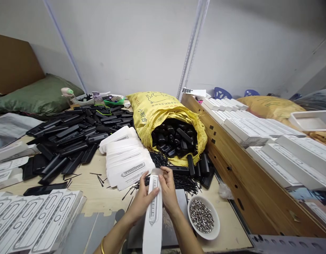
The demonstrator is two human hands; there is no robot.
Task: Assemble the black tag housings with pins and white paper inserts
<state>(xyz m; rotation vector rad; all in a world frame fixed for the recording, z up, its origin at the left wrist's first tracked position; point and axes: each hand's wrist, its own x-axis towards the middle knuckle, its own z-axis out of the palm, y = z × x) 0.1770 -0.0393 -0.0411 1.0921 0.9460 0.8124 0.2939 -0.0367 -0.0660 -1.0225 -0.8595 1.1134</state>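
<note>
Both my hands hold one long white printed carton (153, 211) upright in front of me. My left hand (142, 199) grips its left side with the thumb across the front. My right hand (168, 190) pinches the flap at its top end. Just beyond lies a leaning stack of flat white cartons (126, 158). Thin black pins (176, 180) are strewn on the table behind the hands. A white bowl (216, 229) of small metal pieces stands to the right of my right wrist.
An open yellow sack (152, 109) of black plastic parts lies at the back. Black trays (73, 137) are heaped on the left, filled white boxes (33, 218) at the near left. A wooden board (231, 165) walls off stacked white boxes (258, 130) on the right.
</note>
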